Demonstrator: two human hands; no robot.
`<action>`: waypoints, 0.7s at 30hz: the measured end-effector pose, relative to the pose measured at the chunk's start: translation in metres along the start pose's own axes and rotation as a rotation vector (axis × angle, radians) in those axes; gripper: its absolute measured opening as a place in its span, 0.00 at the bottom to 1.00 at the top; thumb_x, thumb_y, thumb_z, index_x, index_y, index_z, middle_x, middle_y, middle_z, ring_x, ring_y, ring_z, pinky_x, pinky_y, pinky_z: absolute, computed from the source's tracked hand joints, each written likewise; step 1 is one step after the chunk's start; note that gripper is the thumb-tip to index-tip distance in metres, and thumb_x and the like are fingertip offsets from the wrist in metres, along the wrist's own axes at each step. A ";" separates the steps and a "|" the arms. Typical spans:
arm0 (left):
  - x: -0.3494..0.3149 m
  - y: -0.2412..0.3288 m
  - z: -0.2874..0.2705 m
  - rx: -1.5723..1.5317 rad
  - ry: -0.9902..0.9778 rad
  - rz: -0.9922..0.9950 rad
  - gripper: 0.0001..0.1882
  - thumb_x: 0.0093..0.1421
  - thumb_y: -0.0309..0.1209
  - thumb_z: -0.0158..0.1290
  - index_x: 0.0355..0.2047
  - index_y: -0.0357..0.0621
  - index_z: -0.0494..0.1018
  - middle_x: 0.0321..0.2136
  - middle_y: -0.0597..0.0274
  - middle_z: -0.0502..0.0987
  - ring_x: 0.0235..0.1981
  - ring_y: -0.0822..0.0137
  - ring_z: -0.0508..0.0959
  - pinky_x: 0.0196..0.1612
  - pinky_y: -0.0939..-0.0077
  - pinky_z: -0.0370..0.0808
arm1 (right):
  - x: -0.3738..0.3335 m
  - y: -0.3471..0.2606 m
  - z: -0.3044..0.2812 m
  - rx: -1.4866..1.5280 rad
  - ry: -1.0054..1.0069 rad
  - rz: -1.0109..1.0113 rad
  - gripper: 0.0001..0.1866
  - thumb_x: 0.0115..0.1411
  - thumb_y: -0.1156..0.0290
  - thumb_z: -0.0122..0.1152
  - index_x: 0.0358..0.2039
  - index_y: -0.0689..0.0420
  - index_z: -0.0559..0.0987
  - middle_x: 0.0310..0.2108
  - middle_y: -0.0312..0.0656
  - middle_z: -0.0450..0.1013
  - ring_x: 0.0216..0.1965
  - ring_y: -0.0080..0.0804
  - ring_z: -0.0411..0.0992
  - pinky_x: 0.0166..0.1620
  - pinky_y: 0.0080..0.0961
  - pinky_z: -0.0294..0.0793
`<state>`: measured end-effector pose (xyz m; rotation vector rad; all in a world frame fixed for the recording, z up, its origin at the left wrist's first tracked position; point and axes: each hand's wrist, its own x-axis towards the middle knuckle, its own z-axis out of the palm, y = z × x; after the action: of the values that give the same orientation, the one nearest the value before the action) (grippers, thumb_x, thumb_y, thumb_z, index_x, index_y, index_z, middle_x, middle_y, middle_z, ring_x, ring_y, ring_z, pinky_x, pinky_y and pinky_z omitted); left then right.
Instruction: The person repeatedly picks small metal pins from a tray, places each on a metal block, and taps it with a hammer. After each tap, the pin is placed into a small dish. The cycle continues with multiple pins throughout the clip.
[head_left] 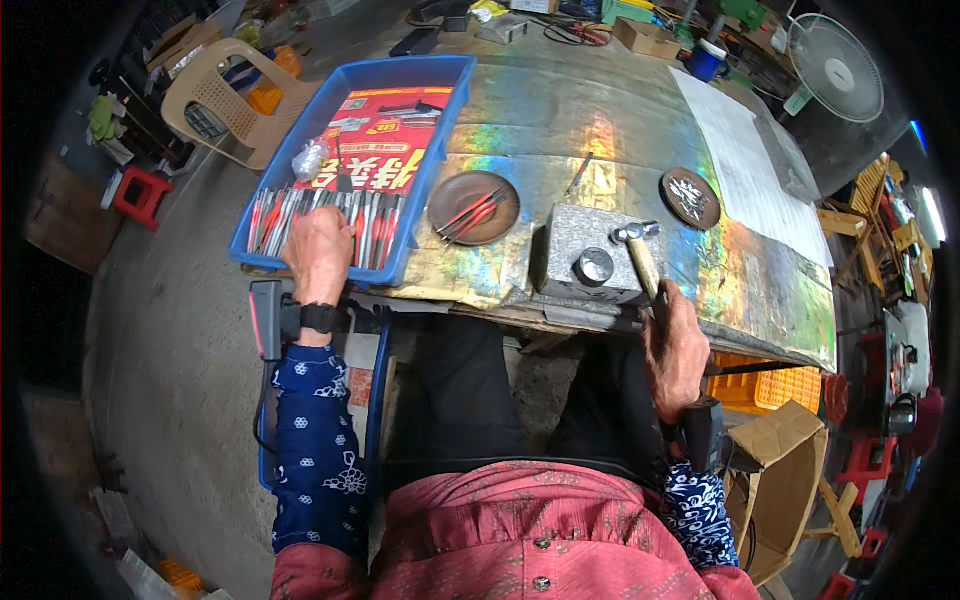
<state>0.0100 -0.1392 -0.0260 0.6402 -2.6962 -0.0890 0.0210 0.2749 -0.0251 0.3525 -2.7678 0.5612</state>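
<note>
At the near end of a blue plastic tray, my left hand reaches into a packed row of slender red, grey and black pieces. Its fingers are curled among them, and what they grip is hidden. My right hand is closed round the wooden handle of a hammer. The hammer's metal head rests over the right part of a grey metal block. On that block stands a short round metal piece. A brown round dish between tray and block holds several red and black slender pieces.
Another brown dish holds small silvery bits. A thin dark rod lies behind the block. White sheeting covers the table's right side; a fan stands beyond. A cardboard box and an orange crate sit at lower right.
</note>
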 end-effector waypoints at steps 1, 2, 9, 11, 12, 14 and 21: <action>0.001 0.000 0.003 -0.007 0.011 0.016 0.08 0.52 0.34 0.62 0.29 0.44 0.79 0.27 0.50 0.79 0.32 0.47 0.79 0.32 0.57 0.74 | 0.000 0.000 -0.001 0.004 0.010 -0.006 0.26 0.57 0.73 0.58 0.57 0.56 0.66 0.37 0.53 0.70 0.35 0.57 0.72 0.36 0.45 0.72; 0.002 -0.002 0.005 0.019 0.004 0.013 0.09 0.52 0.36 0.62 0.29 0.44 0.79 0.27 0.50 0.79 0.32 0.47 0.79 0.32 0.56 0.74 | 0.001 -0.001 -0.001 -0.018 0.031 -0.032 0.25 0.57 0.73 0.58 0.56 0.57 0.66 0.37 0.53 0.70 0.34 0.56 0.73 0.36 0.44 0.73; 0.015 -0.001 0.007 0.012 -0.082 -0.023 0.09 0.48 0.33 0.57 0.26 0.41 0.79 0.27 0.44 0.79 0.32 0.44 0.80 0.34 0.54 0.75 | 0.008 -0.001 -0.018 0.050 0.048 -0.040 0.17 0.58 0.63 0.62 0.45 0.58 0.75 0.30 0.50 0.70 0.31 0.51 0.73 0.33 0.41 0.72; 0.014 0.001 0.006 0.030 -0.034 -0.003 0.10 0.47 0.33 0.57 0.26 0.38 0.78 0.25 0.42 0.78 0.31 0.43 0.79 0.33 0.54 0.75 | 0.011 0.004 -0.024 0.067 0.015 0.026 0.16 0.58 0.63 0.62 0.43 0.58 0.77 0.30 0.50 0.70 0.31 0.52 0.72 0.33 0.42 0.72; 0.013 0.002 0.006 0.019 -0.019 0.001 0.10 0.47 0.32 0.57 0.25 0.37 0.77 0.26 0.41 0.78 0.30 0.43 0.79 0.33 0.54 0.74 | 0.014 0.008 -0.025 0.087 0.036 0.038 0.14 0.58 0.64 0.61 0.41 0.59 0.78 0.30 0.50 0.71 0.31 0.53 0.73 0.33 0.42 0.72; 0.013 0.002 0.006 -0.013 0.003 0.003 0.10 0.47 0.32 0.57 0.24 0.36 0.76 0.25 0.41 0.78 0.30 0.42 0.78 0.33 0.54 0.74 | 0.019 0.020 -0.025 0.108 0.094 0.047 0.12 0.59 0.64 0.60 0.37 0.59 0.79 0.30 0.51 0.73 0.31 0.54 0.73 0.34 0.42 0.72; 0.011 -0.007 0.013 -0.188 0.202 0.120 0.08 0.50 0.29 0.53 0.25 0.34 0.70 0.17 0.45 0.71 0.20 0.45 0.72 0.28 0.56 0.69 | 0.046 0.059 -0.004 0.049 -0.052 0.164 0.11 0.58 0.68 0.59 0.39 0.58 0.79 0.32 0.50 0.75 0.35 0.52 0.74 0.39 0.41 0.73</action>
<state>-0.0014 -0.1507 -0.0354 0.4073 -2.4873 -0.2302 -0.0378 0.3215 -0.0265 0.1526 -2.8545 0.6696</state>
